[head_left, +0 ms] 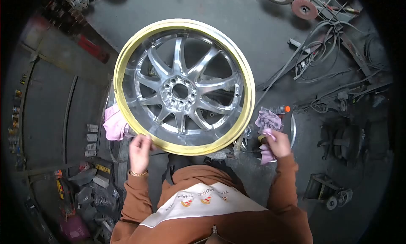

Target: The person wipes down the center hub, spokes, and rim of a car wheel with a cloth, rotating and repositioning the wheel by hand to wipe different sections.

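Observation:
A polished multi-spoke alloy wheel point(179, 70) lies face up in front of me, with yellow masking tape point(184, 148) around its outer lip. Close against the near-left edge of that lip is my left hand point(141, 153), its fingers curled together; whatever they may pinch is hidden. To the right of the wheel, my right hand point(280, 144) is closed around a pink cloth point(266, 154), part of which hangs below the fingers. Just beyond this hand lies a crumpled, dark-stained cloth point(269, 119).
Another pink cloth point(114, 123) hangs at the wheel's left. A bottle with an orange cap point(287, 109) stands near the stained cloth. Cables point(325, 49) and a rack with discs point(304, 9) are at the upper right. A DeWalt case point(103, 170) sits at the lower left.

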The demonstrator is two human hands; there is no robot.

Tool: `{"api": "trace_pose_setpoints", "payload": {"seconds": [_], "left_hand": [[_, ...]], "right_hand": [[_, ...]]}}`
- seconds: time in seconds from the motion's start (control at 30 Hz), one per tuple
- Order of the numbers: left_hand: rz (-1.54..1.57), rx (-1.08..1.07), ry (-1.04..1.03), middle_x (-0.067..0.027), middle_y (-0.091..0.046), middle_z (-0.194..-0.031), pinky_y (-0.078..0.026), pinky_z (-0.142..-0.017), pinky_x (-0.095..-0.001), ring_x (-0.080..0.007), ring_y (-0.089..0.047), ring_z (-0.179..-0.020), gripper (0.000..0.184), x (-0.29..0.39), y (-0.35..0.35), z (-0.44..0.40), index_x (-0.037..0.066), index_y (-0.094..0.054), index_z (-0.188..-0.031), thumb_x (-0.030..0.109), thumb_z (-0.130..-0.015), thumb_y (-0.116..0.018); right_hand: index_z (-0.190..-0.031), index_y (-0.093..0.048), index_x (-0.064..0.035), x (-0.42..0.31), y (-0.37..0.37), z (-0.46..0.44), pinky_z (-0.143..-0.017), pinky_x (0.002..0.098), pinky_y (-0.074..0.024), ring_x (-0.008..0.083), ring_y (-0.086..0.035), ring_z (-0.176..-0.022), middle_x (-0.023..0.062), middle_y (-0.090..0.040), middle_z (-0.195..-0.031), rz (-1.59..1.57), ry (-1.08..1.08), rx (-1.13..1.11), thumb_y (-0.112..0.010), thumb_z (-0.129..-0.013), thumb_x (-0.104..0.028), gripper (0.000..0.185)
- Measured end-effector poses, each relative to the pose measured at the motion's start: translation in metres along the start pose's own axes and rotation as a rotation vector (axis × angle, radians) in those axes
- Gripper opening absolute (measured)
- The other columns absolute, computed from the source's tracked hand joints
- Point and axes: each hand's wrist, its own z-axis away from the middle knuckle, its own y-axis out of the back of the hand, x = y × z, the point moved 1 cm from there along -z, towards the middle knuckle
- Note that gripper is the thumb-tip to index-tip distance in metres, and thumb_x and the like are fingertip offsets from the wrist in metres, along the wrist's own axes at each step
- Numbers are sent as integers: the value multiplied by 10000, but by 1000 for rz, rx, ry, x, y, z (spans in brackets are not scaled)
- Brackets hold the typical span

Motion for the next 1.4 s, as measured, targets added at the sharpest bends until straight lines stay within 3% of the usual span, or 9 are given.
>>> {"api": "trace_pose_setpoints", "payload": {"seconds": [0.07,0.27,0.37,0.43,0.5,0.6,0.73,0.83,1.4], "left_hand": [[35,182,-147,8,-511,-649,-383,-558,-232,-74,-470,-591,243,5,26,-42,48,-524,-768,185,-968,-541],[-196,722,-398,-3,-495,-738,-366,-586,-234,-76,-435,-646,273,8,117,-185,18,-562,-877,258,-989,-498],[-187,349,-345,3,-512,-775,-373,-576,-218,-62,-442,-660,379,-2,130,-229,14,-588,-919,342,-1014,-424],[134,145,-78,12,-543,-746,-379,-565,-187,-36,-437,-619,466,5,115,-237,8,-611,-938,384,-1029,-351],[225,10,-96,8,-538,-707,-365,-556,-187,-42,-436,-602,464,-10,107,-246,-3,-604,-929,368,-1033,-346],[141,111,-191,-41,-535,-679,-401,-586,-305,-143,-469,-612,387,3,84,-245,-25,-564,-888,280,-1028,-372],[-200,139,-297,-110,-514,-667,-401,-611,-360,-229,-451,-609,342,8,76,-248,-24,-504,-817,253,-1005,-436],[-129,158,-237,-135,-500,-670,-390,-611,-366,-244,-446,-612,340,10,76,-247,-17,-476,-783,255,-987,-477],[-234,43,-348,-94,-533,-725,-409,-609,-313,-182,-495,-656,259,38,68,-260,-17,-495,-857,207,-984,-476]], "right_hand": [[-1018,-685,-21,-68,26,14,-504,219,-422,43,-534,-550,16,-631,-652,-201,-38,48,-588,-901,-80,162],[-1116,-608,-29,-209,18,1,-475,176,-458,28,-515,-560,5,-575,-701,-495,23,48,-533,-940,-64,194],[-1177,-608,-29,-240,-23,-44,-649,255,-502,103,-624,-723,33,-643,-786,-235,324,243,-582,-906,-80,277],[-1196,-601,-43,-258,-39,-69,-710,285,-494,151,-648,-752,93,-671,-837,-63,223,252,-600,-880,-100,321],[-1123,-625,-51,-288,-50,-89,-665,335,-498,294,-624,-679,172,-636,-808,125,216,280,-593,-855,-87,272],[-941,-614,-34,-282,-67,-122,-630,439,-471,370,-580,-690,162,-572,-760,521,342,364,-597,-810,-54,134],[-969,-613,-57,-280,-80,-141,-671,466,-498,387,-602,-731,171,-585,-816,642,220,294,-574,-816,-85,161],[-996,-616,-71,-283,-85,-148,-698,476,-512,396,-611,-744,179,-588,-847,659,101,263,-575,-811,-119,195],[-1249,-566,-189,-271,-123,-123,-553,382,-536,269,-646,-622,127,-555,-821,941,17,54,-553,-813,-126,441]]}}
